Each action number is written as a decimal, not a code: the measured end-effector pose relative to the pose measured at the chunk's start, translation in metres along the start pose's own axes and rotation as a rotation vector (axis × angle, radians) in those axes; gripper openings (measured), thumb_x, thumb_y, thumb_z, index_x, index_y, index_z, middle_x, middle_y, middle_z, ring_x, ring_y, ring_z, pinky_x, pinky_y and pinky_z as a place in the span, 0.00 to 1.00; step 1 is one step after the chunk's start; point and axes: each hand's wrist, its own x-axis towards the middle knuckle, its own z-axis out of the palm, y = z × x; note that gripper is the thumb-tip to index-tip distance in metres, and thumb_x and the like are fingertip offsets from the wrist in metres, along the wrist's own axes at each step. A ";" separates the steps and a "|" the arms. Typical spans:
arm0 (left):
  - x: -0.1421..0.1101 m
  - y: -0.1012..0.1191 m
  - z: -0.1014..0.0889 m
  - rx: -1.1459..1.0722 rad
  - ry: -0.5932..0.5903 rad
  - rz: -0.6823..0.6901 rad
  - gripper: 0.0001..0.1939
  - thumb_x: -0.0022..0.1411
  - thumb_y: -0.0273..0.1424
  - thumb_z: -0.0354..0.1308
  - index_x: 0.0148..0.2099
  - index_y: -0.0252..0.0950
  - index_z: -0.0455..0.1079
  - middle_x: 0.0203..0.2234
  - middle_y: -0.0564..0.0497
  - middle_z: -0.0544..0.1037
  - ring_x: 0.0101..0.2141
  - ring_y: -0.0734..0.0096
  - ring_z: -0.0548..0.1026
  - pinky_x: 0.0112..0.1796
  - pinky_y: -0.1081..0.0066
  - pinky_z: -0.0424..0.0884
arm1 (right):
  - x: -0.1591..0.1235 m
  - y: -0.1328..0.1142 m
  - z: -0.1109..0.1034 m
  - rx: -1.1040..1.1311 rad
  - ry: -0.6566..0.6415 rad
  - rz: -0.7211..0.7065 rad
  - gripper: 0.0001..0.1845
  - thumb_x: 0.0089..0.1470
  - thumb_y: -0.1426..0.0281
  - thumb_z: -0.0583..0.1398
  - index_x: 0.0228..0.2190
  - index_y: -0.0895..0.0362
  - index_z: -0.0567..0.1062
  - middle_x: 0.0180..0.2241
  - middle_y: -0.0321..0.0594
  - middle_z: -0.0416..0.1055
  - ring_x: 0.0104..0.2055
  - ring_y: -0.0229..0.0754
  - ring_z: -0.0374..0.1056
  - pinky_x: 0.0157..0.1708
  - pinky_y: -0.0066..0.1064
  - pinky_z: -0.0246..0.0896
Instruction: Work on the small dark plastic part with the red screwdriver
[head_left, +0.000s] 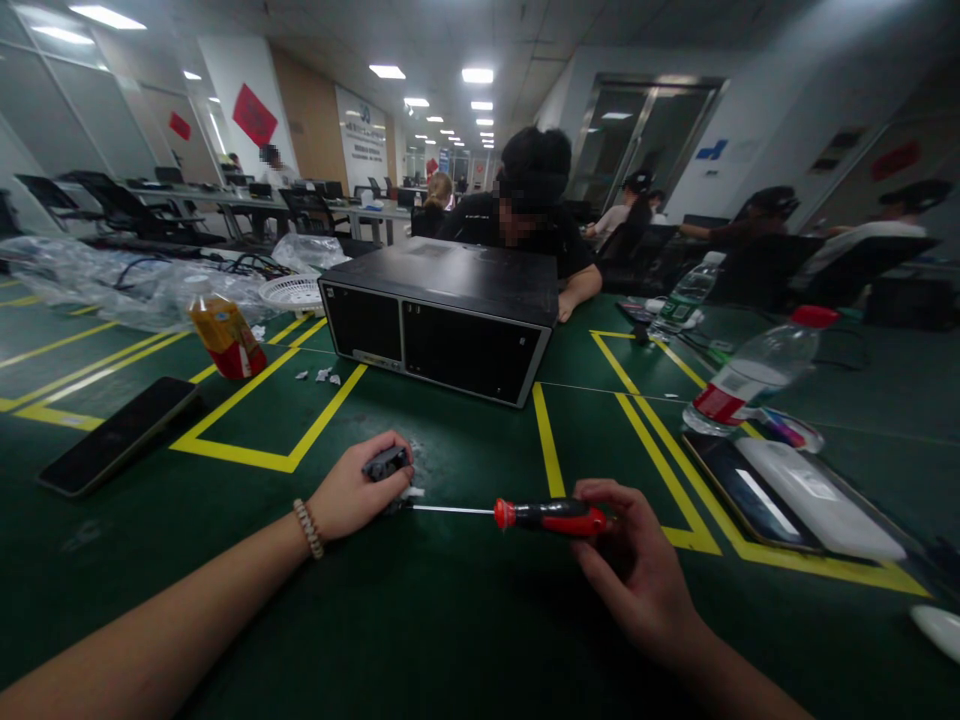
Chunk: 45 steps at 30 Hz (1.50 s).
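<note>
My left hand point(358, 490), with a beaded bracelet on its wrist, is closed around a small dark grey part point(387, 464) low over the green table point(450, 620). What kind of part it is I cannot make out. A screwdriver point(559, 517) with a red and black handle lies level in my right hand point(637, 560), its fingers curled about the handle's end. The thin shaft points left, and its tip reaches the part at my left fingers. Whether the tip sits in a screw is hidden. A bit of white shows beside the tip.
Ahead stands a black computer case point(450, 300) on its side, a person point(532, 200) leaning behind it. To the left are a phone point(116, 435), a drink bottle point(225, 330), paper scraps and plastic bags point(97, 275). Right, a red-capped bottle point(761, 370) stands near another phone point(750, 490).
</note>
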 end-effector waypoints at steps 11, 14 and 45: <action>0.000 -0.001 -0.001 -0.007 0.000 -0.007 0.09 0.64 0.36 0.59 0.44 0.37 0.70 0.35 0.50 0.77 0.33 0.65 0.76 0.34 0.68 0.73 | 0.001 -0.002 -0.003 0.027 0.002 0.090 0.17 0.62 0.66 0.62 0.51 0.48 0.66 0.45 0.44 0.72 0.29 0.42 0.73 0.24 0.32 0.72; 0.000 0.001 -0.001 -0.012 -0.004 -0.009 0.10 0.64 0.37 0.59 0.44 0.37 0.70 0.34 0.50 0.77 0.32 0.65 0.76 0.33 0.68 0.73 | 0.001 -0.001 -0.003 0.056 -0.002 0.158 0.14 0.65 0.59 0.62 0.48 0.50 0.67 0.36 0.41 0.76 0.24 0.40 0.71 0.20 0.30 0.68; 0.000 -0.002 0.000 -0.002 0.007 0.014 0.08 0.65 0.35 0.59 0.43 0.36 0.70 0.34 0.52 0.74 0.32 0.66 0.74 0.34 0.67 0.71 | 0.002 0.006 -0.004 0.149 -0.055 0.198 0.16 0.65 0.53 0.60 0.42 0.53 0.72 0.26 0.35 0.72 0.22 0.40 0.68 0.18 0.29 0.65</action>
